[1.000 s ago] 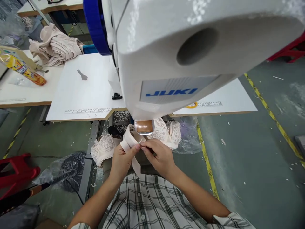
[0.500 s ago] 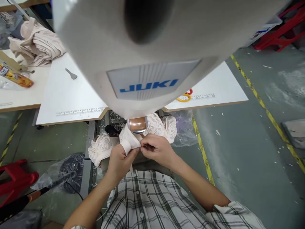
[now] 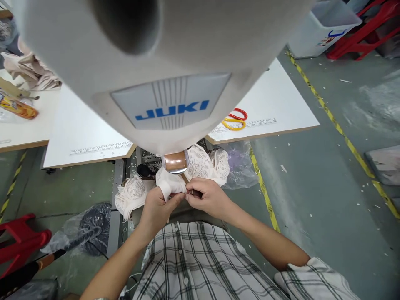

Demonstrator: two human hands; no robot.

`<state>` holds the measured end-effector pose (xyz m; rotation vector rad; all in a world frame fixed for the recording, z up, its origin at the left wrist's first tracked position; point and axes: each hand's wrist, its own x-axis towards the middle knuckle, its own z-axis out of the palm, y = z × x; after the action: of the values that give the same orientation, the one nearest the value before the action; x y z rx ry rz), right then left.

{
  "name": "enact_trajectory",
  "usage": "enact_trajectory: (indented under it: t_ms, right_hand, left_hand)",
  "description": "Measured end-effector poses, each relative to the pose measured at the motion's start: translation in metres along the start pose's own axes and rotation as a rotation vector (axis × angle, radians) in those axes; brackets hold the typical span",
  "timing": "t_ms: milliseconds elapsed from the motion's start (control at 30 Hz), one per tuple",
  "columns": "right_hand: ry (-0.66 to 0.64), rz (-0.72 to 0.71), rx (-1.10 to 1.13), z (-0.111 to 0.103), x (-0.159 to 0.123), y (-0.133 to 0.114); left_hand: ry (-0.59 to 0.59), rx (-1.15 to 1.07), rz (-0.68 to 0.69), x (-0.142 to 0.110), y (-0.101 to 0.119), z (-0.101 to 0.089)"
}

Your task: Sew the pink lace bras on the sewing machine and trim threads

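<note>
A cream lace bra (image 3: pixel 200 162) lies under the head of a white JUKI sewing machine (image 3: pixel 175 137), its lace cups spread to both sides. My left hand (image 3: pixel 158 206) is closed on the bra's smooth edge, thumb pointing right. Close beside it, my right hand (image 3: pixel 208 198) pinches the same edge, and the two sets of fingertips nearly meet. A narrow brown strip runs from the machine toward my right fingers; I cannot make out what it is. The needle area is hidden behind the machine head and its copper-coloured cover (image 3: pixel 176 161).
Scissors (image 3: pixel 234 121) with red and yellow handles lie on the white tabletop (image 3: pixel 265 100) at right. A folded beige fabric pile (image 3: pixel 37 73) and an orange-labelled bottle (image 3: pixel 18 106) are at left. A red stool (image 3: pixel 21 237) and bagged material (image 3: pixel 96 225) stand on the floor.
The view has shifted, so the machine head appears further left and more of the scissors shows. Both hands keep their hold on the bra edge, which looks slightly more bunched.
</note>
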<state>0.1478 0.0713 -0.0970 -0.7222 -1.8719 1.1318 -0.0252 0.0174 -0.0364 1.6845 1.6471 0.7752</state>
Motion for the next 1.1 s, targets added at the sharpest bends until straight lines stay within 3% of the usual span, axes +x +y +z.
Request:
enact_trajectory:
  t_ms: [100, 233, 300, 467, 767, 1000, 1100]
  right_hand:
    - [-0.068, 0.098, 0.109, -0.006, -0.004, 0.004]
    - [-0.073, 0.222, 0.216, -0.015, -0.011, 0.010]
    - [-0.062, 0.228, 0.170, -0.018, -0.014, 0.008]
    - [-0.183, 0.192, 0.063, -0.021, -0.015, -0.005]
    - [-0.163, -0.013, -0.177, -0.027, -0.014, -0.009]
    - [-0.207, 0.160, -0.018, -0.035, -0.008, -0.008]
    - [-0.216, 0.166, -0.035, -0.038, -0.003, -0.003]
  left_hand:
    - [0.045, 0.139, 0.086, -0.001, -0.001, -0.003]
    - [-0.056, 0.142, 0.048, 0.004, -0.002, -0.008]
    - [-0.106, 0.117, 0.022, 0.006, -0.001, -0.008]
    - [-0.188, 0.109, 0.012, 0.003, 0.008, -0.004]
    - [-0.183, 0.101, -0.023, 0.001, 0.020, 0.000]
    - [-0.158, 0.123, -0.007, 0.005, 0.021, 0.002]
    - [-0.142, 0.106, -0.001, 0.007, 0.018, 0.002]
